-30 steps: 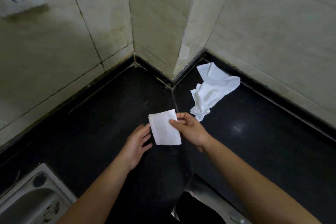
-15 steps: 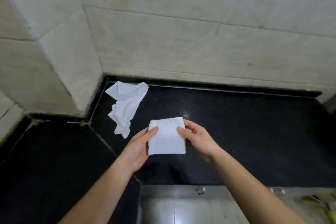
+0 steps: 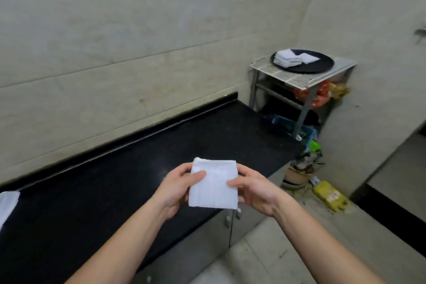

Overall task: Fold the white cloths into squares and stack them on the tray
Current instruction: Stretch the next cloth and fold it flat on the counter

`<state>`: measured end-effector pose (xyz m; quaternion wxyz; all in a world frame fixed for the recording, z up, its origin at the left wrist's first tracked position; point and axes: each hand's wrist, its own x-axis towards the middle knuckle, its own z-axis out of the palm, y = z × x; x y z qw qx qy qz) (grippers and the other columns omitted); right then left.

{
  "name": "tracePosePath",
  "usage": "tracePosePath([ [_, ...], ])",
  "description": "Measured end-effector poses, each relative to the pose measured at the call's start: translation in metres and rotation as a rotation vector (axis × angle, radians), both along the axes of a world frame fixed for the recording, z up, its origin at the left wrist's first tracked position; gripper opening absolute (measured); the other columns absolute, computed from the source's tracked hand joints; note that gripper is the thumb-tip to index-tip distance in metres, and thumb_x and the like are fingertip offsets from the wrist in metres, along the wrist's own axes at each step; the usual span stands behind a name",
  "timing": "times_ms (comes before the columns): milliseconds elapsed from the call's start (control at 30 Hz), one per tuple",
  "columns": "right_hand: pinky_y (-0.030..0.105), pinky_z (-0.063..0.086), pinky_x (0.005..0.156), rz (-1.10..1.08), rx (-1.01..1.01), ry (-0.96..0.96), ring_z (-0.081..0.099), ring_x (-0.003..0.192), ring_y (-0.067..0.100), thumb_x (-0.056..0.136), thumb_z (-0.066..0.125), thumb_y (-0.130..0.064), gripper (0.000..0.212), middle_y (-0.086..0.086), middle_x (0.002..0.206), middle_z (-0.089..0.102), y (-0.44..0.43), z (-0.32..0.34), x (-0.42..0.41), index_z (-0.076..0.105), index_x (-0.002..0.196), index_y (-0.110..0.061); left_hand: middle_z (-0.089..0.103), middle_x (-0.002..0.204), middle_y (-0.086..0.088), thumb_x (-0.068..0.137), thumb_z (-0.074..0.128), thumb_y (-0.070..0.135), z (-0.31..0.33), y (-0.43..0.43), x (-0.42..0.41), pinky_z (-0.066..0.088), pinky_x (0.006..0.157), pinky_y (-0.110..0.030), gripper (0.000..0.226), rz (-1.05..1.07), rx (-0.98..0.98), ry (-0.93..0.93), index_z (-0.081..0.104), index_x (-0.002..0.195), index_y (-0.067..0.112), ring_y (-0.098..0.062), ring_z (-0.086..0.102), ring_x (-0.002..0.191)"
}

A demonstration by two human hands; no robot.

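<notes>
The folded cloth (image 3: 213, 185) was held in the air between both hands, above the front edge of the dark surface (image 3: 110, 180) and clear of it. The left hand (image 3: 178, 188) gripped the cloth's left edge, thumb on top and fingers beneath. The right hand (image 3: 253, 191) gripped the right edge in the same manner. Each grip was closed on the cloth. The cloth appeared square and flat, with no loose corner visible, so the folding step for this piece was judged complete. The step in hand was judged to be the transfer to the tray (image 3: 322, 65). The tray, a dark round one, sat on a white rack (image 3: 297, 79) in the far corner, well apart from the hands. It already carried a stack (image 3: 287, 59) of folded cloths, with one more folded piece (image 3: 307, 57) just beside that stack. The next move would call for carrying the cloth across to the rack without letting the layers slip open, then lowering it flat onto the stack with edges aligned. A firm pinch on both edges would be needed until release. Part of another cloth (image 3: 8, 205) lay on the surface at the far left edge of the view, so folding work was judged to remain.
</notes>
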<state>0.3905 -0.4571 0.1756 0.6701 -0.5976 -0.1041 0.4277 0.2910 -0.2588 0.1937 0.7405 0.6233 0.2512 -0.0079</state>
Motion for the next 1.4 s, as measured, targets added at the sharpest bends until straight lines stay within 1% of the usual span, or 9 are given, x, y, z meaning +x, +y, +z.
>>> tracePosePath([
  [67, 0.038, 0.058, 0.083, -0.064, -0.012, 0.012, 0.064, 0.12, 0.032, 0.09, 0.059, 0.003, 0.046, 0.009, 0.127, 0.069, -0.053, 0.001, 0.031, 0.065, 0.129, -0.021, 0.073, 0.111, -0.016, 0.089, 0.072, 0.013, 0.002, -0.047, 0.041, 0.054, 0.088, -0.052, 0.03, -0.055, -0.017, 0.005, 0.066, 0.118, 0.012, -0.034, 0.07, 0.102],
  [167, 0.039, 0.057, 0.088, -0.139, -0.016, 0.045, 0.064, 0.12, 0.028, 0.09, 0.061, 0.002, 0.044, 0.006, 0.126, 0.07, -0.124, 0.005, 0.07, 0.068, 0.127, -0.022, 0.074, 0.112, -0.014, 0.09, 0.069, 0.01, 0.006, -0.109, 0.092, 0.059, 0.071, -0.038, 0.031, -0.132, -0.067, 0.034, 0.065, 0.12, 0.011, -0.029, 0.072, 0.098],
  [367, 0.039, 0.057, 0.092, -0.234, -0.05, 0.141, 0.069, 0.104, 0.021, 0.089, 0.059, 0.003, 0.039, 0.008, 0.12, 0.073, -0.215, 0.003, 0.142, 0.07, 0.122, -0.016, 0.075, 0.111, -0.012, 0.09, 0.068, 0.01, 0.005, -0.192, 0.184, 0.059, 0.072, -0.036, 0.029, -0.258, -0.091, 0.098, 0.066, 0.119, 0.011, -0.026, 0.073, 0.097],
  [600, 0.047, 0.054, 0.098, -0.314, -0.075, 0.174, 0.069, 0.106, 0.027, 0.089, 0.055, 0.003, 0.044, 0.011, 0.121, 0.072, -0.252, -0.003, 0.249, 0.064, 0.127, -0.016, 0.074, 0.113, -0.013, 0.089, 0.068, 0.008, -0.011, -0.228, 0.304, 0.058, 0.075, -0.036, 0.031, -0.306, -0.136, 0.101, 0.067, 0.12, 0.012, -0.027, 0.071, 0.104],
  [833, 0.036, 0.061, 0.075, -0.389, -0.159, 0.079, 0.07, 0.098, 0.026, 0.087, 0.052, 0.0, 0.047, 0.01, 0.12, 0.073, -0.276, 0.03, 0.416, 0.063, 0.128, -0.021, 0.073, 0.115, -0.014, 0.089, 0.069, 0.009, 0.004, -0.253, 0.48, 0.058, 0.086, -0.045, 0.035, -0.369, -0.208, 0.013, 0.066, 0.123, 0.012, -0.032, 0.068, 0.111],
  [967, 0.035, 0.062, 0.073, -0.401, -0.176, 0.007, 0.072, 0.098, 0.025, 0.087, 0.051, -0.001, 0.046, 0.007, 0.118, 0.074, -0.281, 0.064, 0.498, 0.063, 0.126, -0.024, 0.073, 0.116, -0.014, 0.09, 0.066, 0.009, 0.031, -0.259, 0.571, 0.055, 0.095, -0.047, 0.034, -0.401, -0.198, -0.025, 0.066, 0.124, 0.012, -0.03, 0.068, 0.11],
  [1200, 0.037, 0.06, 0.077, -0.403, -0.143, -0.044, 0.069, 0.111, 0.028, 0.091, 0.054, -0.003, 0.043, 0.007, 0.121, 0.072, -0.291, 0.08, 0.609, 0.062, 0.128, -0.023, 0.074, 0.106, -0.012, 0.09, 0.067, 0.01, 0.05, -0.267, 0.678, 0.055, 0.066, -0.031, 0.025, -0.368, -0.088, -0.03, 0.072, 0.114, 0.013, -0.022, 0.06, 0.086],
  [1300, 0.035, 0.059, 0.074, -0.375, -0.16, -0.081, 0.07, 0.103, 0.026, 0.091, 0.052, -0.003, 0.039, 0.007, 0.115, 0.074, -0.287, 0.08, 0.664, 0.066, 0.122, -0.022, 0.075, 0.107, -0.014, 0.09, 0.068, 0.008, 0.047, -0.27, 0.722, 0.06, 0.072, -0.037, 0.022, -0.24, -0.032, -0.054, 0.071, 0.111, 0.01, -0.024, 0.066, 0.088],
  [1400, 0.034, 0.055, 0.069, -0.338, -0.208, -0.1, 0.066, 0.095, 0.024, 0.091, 0.053, -0.005, 0.035, 0.007, 0.109, 0.072, -0.281, 0.076, 0.727, 0.07, 0.115, -0.023, 0.076, 0.101, -0.01, 0.089, 0.071, 0.009, 0.042, -0.277, 0.768, 0.057, 0.06, -0.032, 0.02, -0.095, 0.036, -0.07, 0.071, 0.109, 0.011, -0.022, 0.071, 0.085],
])
